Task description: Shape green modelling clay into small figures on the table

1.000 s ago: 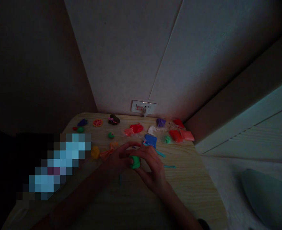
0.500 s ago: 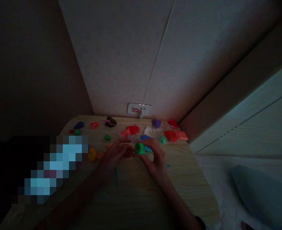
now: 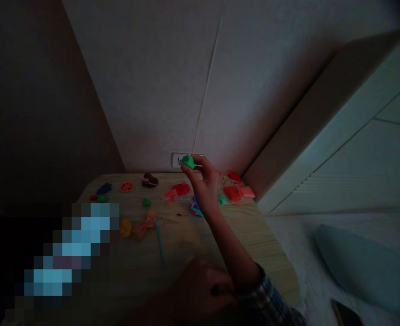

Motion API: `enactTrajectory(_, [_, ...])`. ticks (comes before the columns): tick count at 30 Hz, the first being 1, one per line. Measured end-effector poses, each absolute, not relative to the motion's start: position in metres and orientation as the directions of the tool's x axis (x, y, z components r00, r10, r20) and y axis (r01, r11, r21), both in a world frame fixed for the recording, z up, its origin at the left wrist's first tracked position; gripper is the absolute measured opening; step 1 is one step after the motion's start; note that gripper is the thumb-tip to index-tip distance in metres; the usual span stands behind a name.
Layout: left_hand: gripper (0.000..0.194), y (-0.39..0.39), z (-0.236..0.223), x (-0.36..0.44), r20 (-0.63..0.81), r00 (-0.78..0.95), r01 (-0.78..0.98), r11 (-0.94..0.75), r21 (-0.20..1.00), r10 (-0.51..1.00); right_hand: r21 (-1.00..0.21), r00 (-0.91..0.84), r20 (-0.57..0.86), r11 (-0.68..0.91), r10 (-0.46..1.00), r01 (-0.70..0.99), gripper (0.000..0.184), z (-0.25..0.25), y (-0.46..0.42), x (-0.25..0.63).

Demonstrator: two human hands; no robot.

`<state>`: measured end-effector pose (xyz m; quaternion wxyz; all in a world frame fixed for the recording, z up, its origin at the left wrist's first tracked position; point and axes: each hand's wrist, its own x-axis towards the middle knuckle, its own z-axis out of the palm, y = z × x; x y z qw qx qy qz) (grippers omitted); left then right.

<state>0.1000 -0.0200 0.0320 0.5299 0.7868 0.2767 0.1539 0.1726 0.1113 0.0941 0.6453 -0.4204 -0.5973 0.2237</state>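
A faceted green lump of modelling clay (image 3: 188, 161) is raised in front of the wall socket, pinched between the thumb and fingers of my right hand (image 3: 205, 181). The right wrist and forearm rise over the table, with a checked sleeve (image 3: 263, 290) lower on that arm. My left hand (image 3: 202, 283) is low at the table's near side, dark and blurred, close to the right sleeve. Its fingers look curled, but whether they grip the sleeve I cannot tell. Beyond the right wrist lies a blue clay piece (image 3: 196, 207), partly hidden.
On the wooden table (image 3: 250, 240) lie red packets (image 3: 233, 194), a red clay pack (image 3: 180, 188), an orange wheel shape (image 3: 126, 186), a brown piece (image 3: 150, 180), a small green figure (image 3: 146, 201), a yellow lump (image 3: 126, 228) and a thin blue stick (image 3: 160, 244). A socket (image 3: 177, 160) is behind.
My right hand has lifted the green clay up and away from the table. The left hand has left the clay and drawn back toward me, beside the right sleeve. The view has shifted slightly.
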Motion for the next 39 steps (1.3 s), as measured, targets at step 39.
enactTrajectory(39, [0.029, 0.049, 0.022, 0.026, -0.213, 0.465, -0.005, 0.243, 0.970, 0.859, -0.509, -0.315, 0.690, 0.746, 0.652, 0.429, 0.024, 0.024, 0.035, 0.197])
